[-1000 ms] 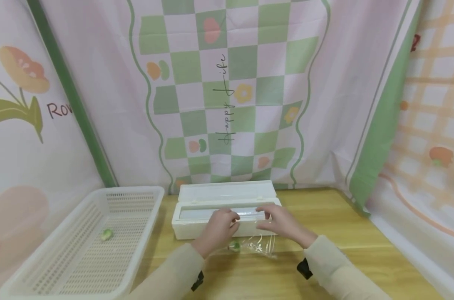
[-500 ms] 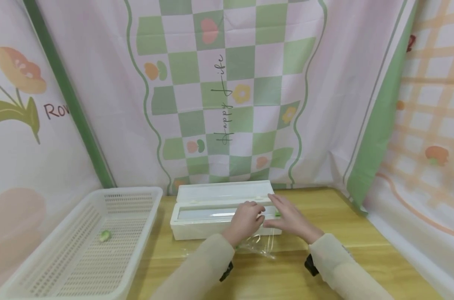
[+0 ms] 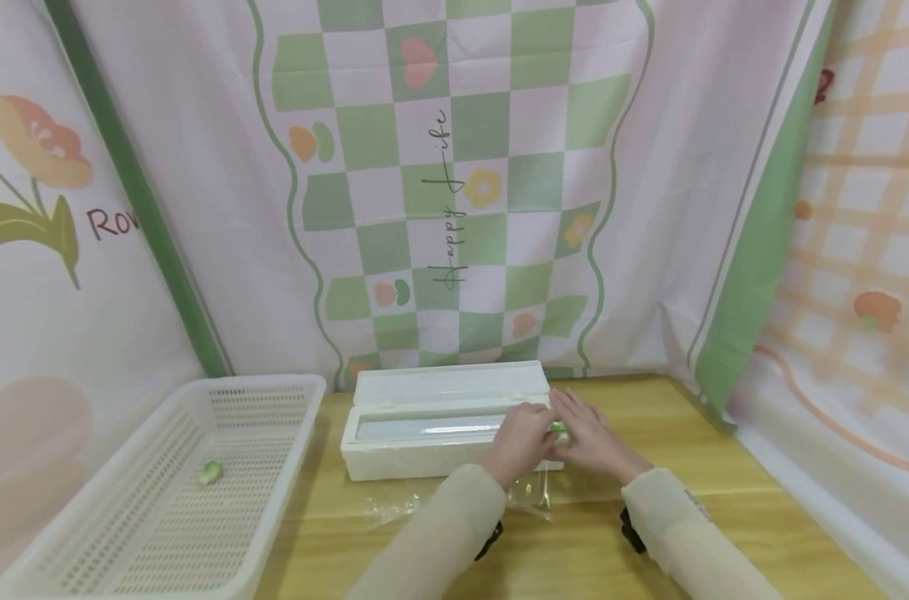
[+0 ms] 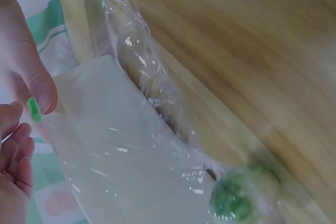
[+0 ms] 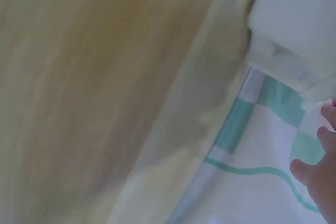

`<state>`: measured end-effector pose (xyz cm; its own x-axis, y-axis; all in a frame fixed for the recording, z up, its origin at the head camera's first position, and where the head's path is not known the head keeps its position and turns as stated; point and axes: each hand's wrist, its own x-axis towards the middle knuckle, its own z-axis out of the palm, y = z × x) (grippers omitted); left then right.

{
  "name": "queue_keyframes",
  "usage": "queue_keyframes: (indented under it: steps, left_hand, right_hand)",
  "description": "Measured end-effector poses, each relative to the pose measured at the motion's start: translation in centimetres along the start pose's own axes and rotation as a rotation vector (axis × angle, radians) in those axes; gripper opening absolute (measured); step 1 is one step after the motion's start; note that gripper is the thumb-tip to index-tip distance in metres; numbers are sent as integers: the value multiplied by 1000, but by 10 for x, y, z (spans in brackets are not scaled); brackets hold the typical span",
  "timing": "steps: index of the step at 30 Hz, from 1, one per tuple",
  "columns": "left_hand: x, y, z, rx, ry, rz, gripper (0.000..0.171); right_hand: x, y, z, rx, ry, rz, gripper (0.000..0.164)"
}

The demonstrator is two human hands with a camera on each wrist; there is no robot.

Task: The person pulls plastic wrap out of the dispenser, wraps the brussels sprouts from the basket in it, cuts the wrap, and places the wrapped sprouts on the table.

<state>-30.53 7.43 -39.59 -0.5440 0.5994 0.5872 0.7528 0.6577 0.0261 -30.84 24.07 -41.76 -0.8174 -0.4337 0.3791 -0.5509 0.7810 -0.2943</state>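
Observation:
A white cling film box [image 3: 409, 458] with its lid raised stands on the table, a film roll [image 3: 424, 428] inside. At its right end sits a small green slide cutter [image 3: 559, 427], also seen as a green tab [image 4: 34, 109] in the left wrist view. My left hand [image 3: 523, 437] reaches this end, loosely bent fingers beside the cutter. My right hand [image 3: 592, 437] faces it, fingers extended, thumb against or just beside the cutter. Clear film [image 4: 142, 72] drapes over the box front. Under it lies a small green-and-white vegetable [image 4: 233, 200], hidden by my left arm in the head view.
A white perforated basket [image 3: 199, 500] stands at the left, with one small pale green vegetable [image 3: 211, 472] in it. Behind the wooden table [image 3: 574, 542] hangs a green-and-white checked curtain [image 3: 469, 192]. More cloth closes off both sides.
My left hand has slid right along the box to its right end and met my right hand. The right hand has shifted slightly right. The green cutter is now visible between them.

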Motion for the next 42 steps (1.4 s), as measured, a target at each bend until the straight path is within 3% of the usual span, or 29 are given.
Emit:
queue_keyframes:
  steps: [12,25,42]
  left_hand:
    - [5,-2,11,81,35,14,5]
    - [2,-5,9,19,-17,-27,10]
    - [-6,-9,5,-28,-28,-40,10]
  right_hand:
    - [-3,6,3,-60,-48,10,89]
    - [-4,8,2,-115,-40,-54,81]
    - [-5,8,6,-98,-79,1,83]
